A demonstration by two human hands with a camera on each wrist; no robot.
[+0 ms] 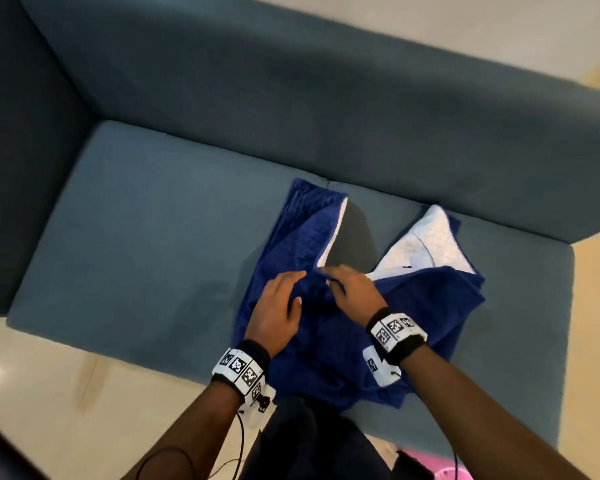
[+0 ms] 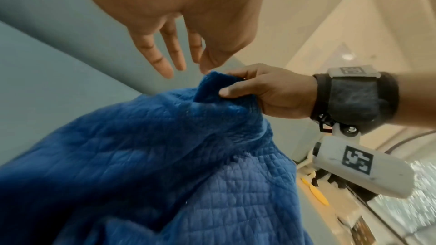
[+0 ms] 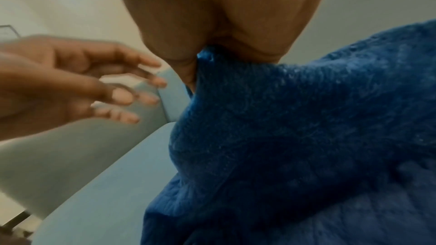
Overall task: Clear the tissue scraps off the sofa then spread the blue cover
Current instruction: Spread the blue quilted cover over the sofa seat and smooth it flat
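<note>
The blue quilted cover [image 1: 329,327] lies bunched on the teal sofa seat [image 1: 146,244], partly unfolded, with its white underside [image 1: 426,244] showing at the right. My right hand [image 1: 352,292] pinches a raised fold of the cover [image 2: 212,88] between thumb and fingers; the cloth [image 3: 295,128] hangs from that grip. My left hand [image 1: 278,306] hovers just left of that fold with fingers [image 2: 165,59] straight and spread, holding nothing. No tissue scraps show on the seat.
The sofa's backrest [image 1: 291,98] runs along the far side and its armrest [image 1: 18,150] stands at the left. Pale floor [image 1: 49,393] lies in front. A pink object [image 1: 444,472] sits on the floor near my legs.
</note>
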